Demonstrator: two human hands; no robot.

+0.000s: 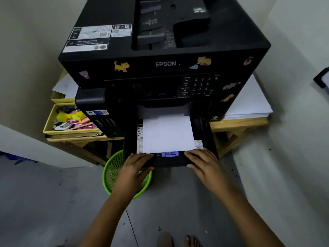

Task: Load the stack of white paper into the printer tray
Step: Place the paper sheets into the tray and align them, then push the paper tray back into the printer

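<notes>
Yellow cardboard boxes sit at the far left on the wooden table, the lower one crowded with pens, pink sticks and small bits I cannot name. Just beside them stands the black printer, marked EPSON and dotted with cat stickers. Below the table edge, a green mesh basket rests on the grey floor, partly hidden behind the left forearm.

Left hand grips the front left corner of the printer tray: fingers lie flat over the top of the front lip, pointing toward the printer, and the thumb is hooked under the tray's front edge, so the hand is closed around the lip and not spread.

Between the two hands, on the tray's front rail, sits a blue paper guide, touched by neither hand. Behind it the stack of white paper lies flat inside the pulled-out tray, its far edge tucked under the printer body and its near edge just at the guide.

Right hand mirrors the left on the front right corner, fingers curled over the lip close to the paper's near right corner, thumb down against the tray's front face.

Farther right, a separate pile of white sheets rests on the table next to the printer.
</notes>
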